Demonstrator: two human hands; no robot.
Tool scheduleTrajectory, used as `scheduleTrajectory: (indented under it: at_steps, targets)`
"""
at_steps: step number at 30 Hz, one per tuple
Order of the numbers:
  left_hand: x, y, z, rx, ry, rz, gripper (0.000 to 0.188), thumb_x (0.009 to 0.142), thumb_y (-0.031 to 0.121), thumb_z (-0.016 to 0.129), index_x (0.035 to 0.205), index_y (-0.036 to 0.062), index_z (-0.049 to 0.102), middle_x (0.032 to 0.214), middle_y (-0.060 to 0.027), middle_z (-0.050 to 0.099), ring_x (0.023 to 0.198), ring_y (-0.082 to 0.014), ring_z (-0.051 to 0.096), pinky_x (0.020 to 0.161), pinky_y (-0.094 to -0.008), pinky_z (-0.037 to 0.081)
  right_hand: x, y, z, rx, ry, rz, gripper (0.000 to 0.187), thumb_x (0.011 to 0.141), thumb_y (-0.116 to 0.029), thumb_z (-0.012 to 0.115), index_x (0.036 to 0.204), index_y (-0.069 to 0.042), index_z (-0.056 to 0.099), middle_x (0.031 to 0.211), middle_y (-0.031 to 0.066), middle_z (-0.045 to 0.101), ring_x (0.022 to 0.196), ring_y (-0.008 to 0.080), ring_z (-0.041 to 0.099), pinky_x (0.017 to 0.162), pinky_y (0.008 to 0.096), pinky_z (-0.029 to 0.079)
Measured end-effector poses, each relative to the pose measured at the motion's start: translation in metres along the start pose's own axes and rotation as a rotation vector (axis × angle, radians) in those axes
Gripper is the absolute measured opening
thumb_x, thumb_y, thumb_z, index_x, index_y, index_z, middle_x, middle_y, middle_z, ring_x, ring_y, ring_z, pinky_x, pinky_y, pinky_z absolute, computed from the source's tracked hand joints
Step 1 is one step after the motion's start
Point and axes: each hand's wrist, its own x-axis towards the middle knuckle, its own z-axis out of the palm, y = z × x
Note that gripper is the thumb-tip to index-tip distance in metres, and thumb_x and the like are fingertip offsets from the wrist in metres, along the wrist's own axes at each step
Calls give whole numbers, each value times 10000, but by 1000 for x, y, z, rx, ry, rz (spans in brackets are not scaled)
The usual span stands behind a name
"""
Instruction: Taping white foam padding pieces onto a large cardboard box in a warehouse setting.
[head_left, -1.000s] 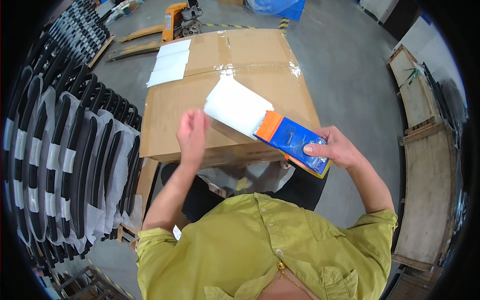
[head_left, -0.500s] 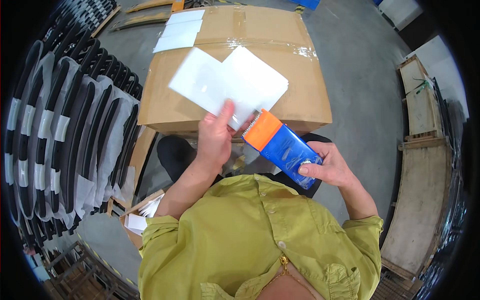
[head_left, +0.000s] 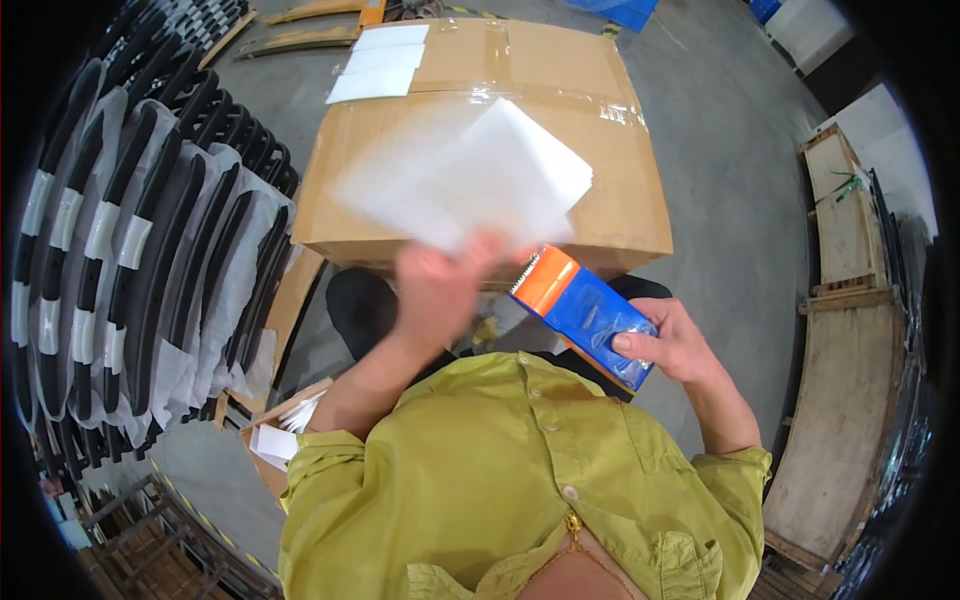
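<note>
- Two bare hands at work by the near edge of a big brown carton (head_left: 625, 215); both occupied.
- R hand (head_left: 674, 342): wrapped round the blue-and-orange tape dispenser (head_left: 592, 322), thumb pressed on its upper face, other fingers mostly hidden behind the body.
- Dispenser sits betw. the hands, angled, its orange end & toothed metal edge aimed up-left at the L hand (head_left: 435, 295).
- L hand: badly blurred, but looks pinched on a white sheet (head_left: 400, 190) at its near edge; can't make out each finger. Sheet spreads out past the fingertips, over the carton.
- L fingertips are just beside the toothed edge; touching or not, can't tell.
- Loose white sheets (head_left: 545, 150) on carton top, partly covered by the held one from this angle; white slips (head_left: 378, 65) at the far L corner.
- Around: black curved frames (head_left: 150, 250) stacked at L w/ pale wrapping; open box (head_left: 262, 462) w/ white papers near L elbow; wooden crates (head_left: 835, 420) at R; part of an orange pallet truck (head_left: 372, 12) beyond the carton.
</note>
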Motion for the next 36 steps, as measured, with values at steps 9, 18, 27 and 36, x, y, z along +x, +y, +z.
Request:
scheduleTrajectory:
  at_steps: [9, 18, 27, 36]
  targets:
    - [-22, 17, -6, -396, 9, 962, 209, 692, 81, 636, 901, 83, 627, 756, -56, 629, 649, -193, 626, 548, -328, 503, 57, 32, 22, 50, 106, -3, 351, 788, -248, 679, 900, 81, 629, 786, 85, 646, 677, 102, 575, 622, 256, 473]
    - [100, -194, -97, 879, 227, 236, 415, 838, 191, 567, 1240, 138, 476, 1196, -118, 517, 1108, -257, 493, 970, -427, 358, 16, 41, 7, -15, 68, 160, 412, 756, -309, 733, 901, 66, 641, 788, 72, 651, 660, 85, 570, 608, 227, 466]
    - [154, -238, -70, 952, 38, 28, 531, 859, 515, 457, 1248, 154, 482, 1140, -133, 498, 1123, -291, 442, 980, -545, 284, -1, 39, 3, -11, 220, 218, 404, 731, -305, 752, 891, 53, 650, 765, 65, 652, 654, 85, 574, 606, 226, 468]
    - [154, -211, -73, 1052, 0, -99, 602, 806, 560, 511, 1256, 161, 507, 1381, -105, 378, 1339, -342, 178, 1024, -635, 124, -11, 44, -4, -7, 220, 150, 381, 721, -297, 764, 865, 36, 648, 755, 51, 644, 669, 77, 564, 603, 222, 460]
